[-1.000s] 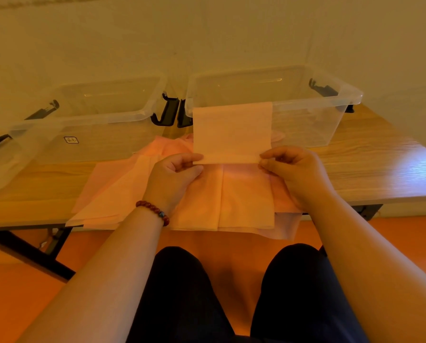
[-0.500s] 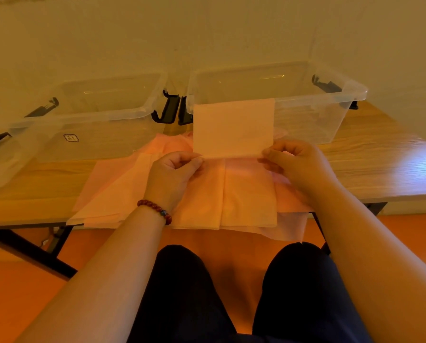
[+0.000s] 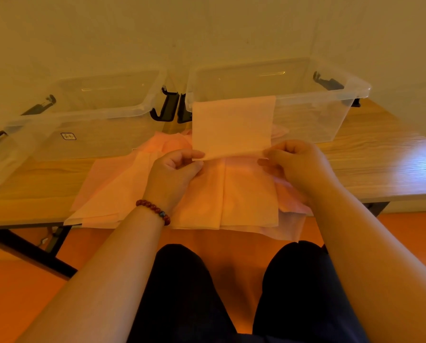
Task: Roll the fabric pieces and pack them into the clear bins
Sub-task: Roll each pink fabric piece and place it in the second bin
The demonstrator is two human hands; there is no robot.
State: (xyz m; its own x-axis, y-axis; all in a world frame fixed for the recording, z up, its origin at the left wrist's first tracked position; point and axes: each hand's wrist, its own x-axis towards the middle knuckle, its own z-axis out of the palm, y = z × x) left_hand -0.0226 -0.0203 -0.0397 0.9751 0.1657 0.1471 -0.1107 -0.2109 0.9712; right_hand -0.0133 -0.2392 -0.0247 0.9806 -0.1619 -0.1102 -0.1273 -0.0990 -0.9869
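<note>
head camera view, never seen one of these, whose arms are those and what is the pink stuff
There is no machine here. A person wears a camera on the head, so this single picture looks forward and down at their own arms and knees. The left hand, with a bead bracelet on its wrist, and the right hand each pinch a bottom corner of one pale pink fabric piece, holding it upright above the wooden table. Under the hands lies a loose pile of more pink fabric. Behind it stand two clear bins with black latches, the left bin and the right bin, both open at the top.
</note>
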